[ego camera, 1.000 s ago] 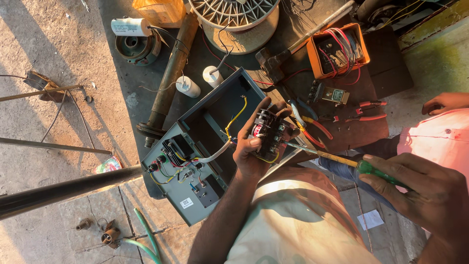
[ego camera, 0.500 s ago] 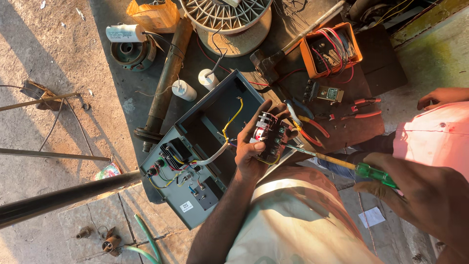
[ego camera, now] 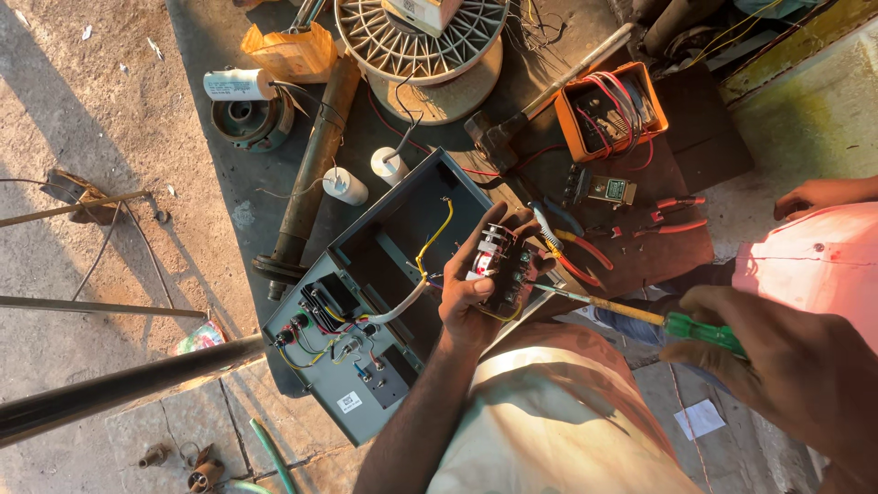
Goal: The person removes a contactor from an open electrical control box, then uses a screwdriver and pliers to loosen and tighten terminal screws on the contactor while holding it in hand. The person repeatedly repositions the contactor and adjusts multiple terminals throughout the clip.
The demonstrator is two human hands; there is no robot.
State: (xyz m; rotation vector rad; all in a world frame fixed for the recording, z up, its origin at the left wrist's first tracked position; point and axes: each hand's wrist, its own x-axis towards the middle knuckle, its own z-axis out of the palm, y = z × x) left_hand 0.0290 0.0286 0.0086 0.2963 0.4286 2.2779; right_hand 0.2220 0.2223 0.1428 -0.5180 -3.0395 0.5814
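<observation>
Left hand (ego camera: 476, 297): fingers wrapped around a small black switch block (ego camera: 501, 267), held over the open grey control box (ego camera: 384, 302).
Right hand (ego camera: 786, 366): closed on a green-handled screwdriver (ego camera: 640, 316), tip at the block.
Handling: probably light, rigid, with fragile terminals; best gripped by its body sides.
Wires (ego camera: 425, 252): yellow and white, soft, tethering it.

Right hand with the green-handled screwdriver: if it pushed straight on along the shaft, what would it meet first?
The right hand aims the screwdriver left, at the black electrical component in the left hand; the tip looks at or nearly on it, depth unclear.
</observation>
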